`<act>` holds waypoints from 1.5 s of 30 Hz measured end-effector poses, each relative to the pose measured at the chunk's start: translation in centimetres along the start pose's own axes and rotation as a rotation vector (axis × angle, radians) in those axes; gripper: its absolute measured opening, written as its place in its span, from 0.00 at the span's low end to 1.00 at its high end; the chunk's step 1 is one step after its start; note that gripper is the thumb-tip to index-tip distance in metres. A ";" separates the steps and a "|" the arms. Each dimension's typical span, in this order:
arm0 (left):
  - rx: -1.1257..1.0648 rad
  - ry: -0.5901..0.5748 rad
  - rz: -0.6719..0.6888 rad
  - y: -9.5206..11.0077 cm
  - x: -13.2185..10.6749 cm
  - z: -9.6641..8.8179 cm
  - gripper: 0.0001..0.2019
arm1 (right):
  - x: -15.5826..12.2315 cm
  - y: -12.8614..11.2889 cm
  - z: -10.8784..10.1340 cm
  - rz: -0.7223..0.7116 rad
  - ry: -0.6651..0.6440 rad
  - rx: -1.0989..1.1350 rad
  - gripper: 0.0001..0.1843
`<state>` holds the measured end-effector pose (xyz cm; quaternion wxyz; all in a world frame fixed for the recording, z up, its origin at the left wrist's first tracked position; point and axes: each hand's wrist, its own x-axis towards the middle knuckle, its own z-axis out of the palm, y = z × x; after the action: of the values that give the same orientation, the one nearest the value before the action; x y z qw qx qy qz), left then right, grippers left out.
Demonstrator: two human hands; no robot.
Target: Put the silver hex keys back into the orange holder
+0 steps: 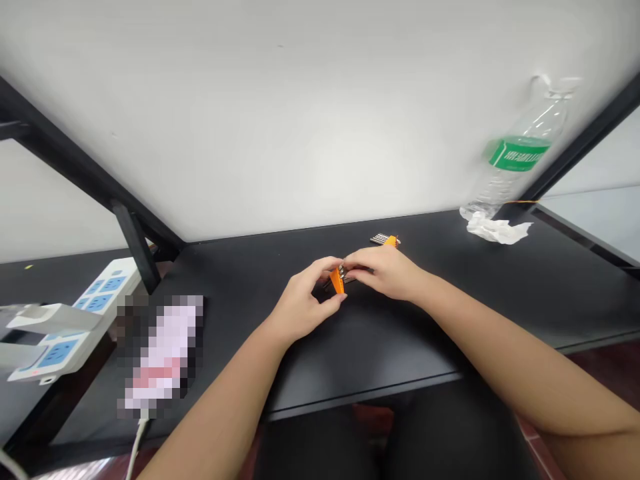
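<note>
Over the middle of the black table (pixel 225 333), my left hand (pixel 303 303) grips a small orange plastic holder (pixel 337 281) between thumb and fingers. Short metal rods, which look like hex keys, stick out of its right side. My right hand (pixel 385 270) is closed at those rods, its fingertips pinching one of them; the fingers partly hide it. Just behind my right hand lies a second orange piece (pixel 391 241) with several slim metal rods (pixel 380 238) beside it. Whether they are joined I cannot tell.
A pixelated phone-like object (pixel 165 353) with a white cable (pixel 136 443) lies at the left. Beyond a black frame post (pixel 135 247) is a white power strip (pixel 107 283) with plugs. At the back right, a clear bottle (pixel 520 153) leans on the wall by crumpled tissue (pixel 497 230).
</note>
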<state>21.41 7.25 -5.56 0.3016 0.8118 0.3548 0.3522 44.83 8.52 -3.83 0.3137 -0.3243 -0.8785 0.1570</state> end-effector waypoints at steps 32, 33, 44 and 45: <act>0.202 0.125 -0.087 -1.6 0.6 -0.1 0.23 | -0.6 2.4 -2.1 0.350 -0.088 -0.040 0.06; 0.215 0.118 -0.077 -1.5 0.6 -0.1 0.23 | -0.5 2.1 -2.0 0.275 -0.055 -0.012 0.07; 0.234 0.110 -0.034 -1.2 0.3 0.0 0.23 | -0.4 1.1 -1.0 0.010 0.001 -0.014 0.11; 0.237 0.096 -0.022 -1.2 0.3 0.0 0.23 | -0.4 1.0 -0.9 -0.009 -0.006 -0.030 0.11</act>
<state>21.13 8.19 -6.38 0.1900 0.8201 0.4169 0.3427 46.16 9.09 -3.78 0.3070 -0.3247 -0.8830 0.1436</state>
